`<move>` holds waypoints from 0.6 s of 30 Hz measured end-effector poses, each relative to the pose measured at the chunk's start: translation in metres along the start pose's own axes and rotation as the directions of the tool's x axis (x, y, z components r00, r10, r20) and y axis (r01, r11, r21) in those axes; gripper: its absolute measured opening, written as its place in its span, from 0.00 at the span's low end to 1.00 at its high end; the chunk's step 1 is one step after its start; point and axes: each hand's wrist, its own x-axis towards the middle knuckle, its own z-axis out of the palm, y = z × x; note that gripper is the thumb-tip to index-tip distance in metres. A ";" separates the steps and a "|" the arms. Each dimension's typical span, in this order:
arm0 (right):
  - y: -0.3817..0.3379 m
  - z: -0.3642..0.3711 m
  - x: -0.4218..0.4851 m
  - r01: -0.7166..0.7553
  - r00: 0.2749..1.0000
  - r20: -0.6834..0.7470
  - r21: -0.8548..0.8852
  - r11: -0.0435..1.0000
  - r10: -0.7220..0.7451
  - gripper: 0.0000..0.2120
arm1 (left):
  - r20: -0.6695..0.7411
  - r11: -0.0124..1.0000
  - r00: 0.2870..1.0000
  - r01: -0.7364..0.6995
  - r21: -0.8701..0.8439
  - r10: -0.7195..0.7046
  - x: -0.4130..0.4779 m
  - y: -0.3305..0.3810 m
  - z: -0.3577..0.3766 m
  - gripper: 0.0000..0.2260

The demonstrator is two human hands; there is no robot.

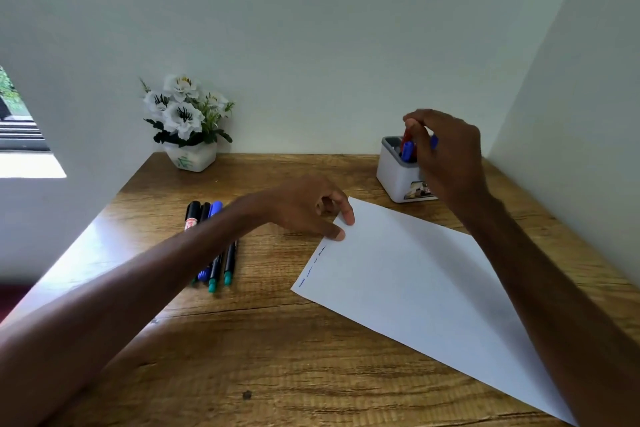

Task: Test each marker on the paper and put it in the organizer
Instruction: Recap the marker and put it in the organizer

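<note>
Head view. Right hand over the white organizer, fingers pinched on a blue marker in it. Left hand presses the paper corner, left of organizer. Loose markers farther left.

soft daylight from left, glare on desk, wide-angle edge distortion

One view only, worn on the person's head, wide-angle, looking forward and down across the wooden tabletop toward its far edge, where the two walls meet at the right corner. It sits close: both forearms run in from the near edge, and the lens bends the tabletop's left edge outward.
</note>
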 end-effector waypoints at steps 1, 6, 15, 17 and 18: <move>-0.001 -0.001 0.000 0.002 1.000 -0.014 0.001 1.000 -0.002 0.13 | -0.001 1.000 1.000 -0.001 0.001 0.001 0.000 0.000 0.000 0.14; -0.017 0.000 -0.007 0.162 0.973 -0.165 -0.020 0.987 -0.163 0.10 | 0.006 1.000 1.000 0.015 -0.001 -0.015 0.000 -0.001 -0.001 0.13; -0.106 0.035 -0.055 0.441 0.828 0.220 0.315 0.840 -0.517 0.04 | -0.235 0.993 0.965 0.114 -0.039 -0.120 -0.028 -0.007 -0.043 0.05; -0.120 0.045 -0.065 0.406 0.700 0.438 0.405 0.819 -0.564 0.06 | -0.297 0.989 0.944 0.125 -0.081 -0.143 -0.036 -0.013 -0.049 0.05; -0.126 0.051 -0.069 0.404 0.649 0.499 0.414 0.816 -0.575 0.08 | -0.322 0.987 0.934 0.132 -0.096 -0.156 -0.039 -0.016 -0.050 0.05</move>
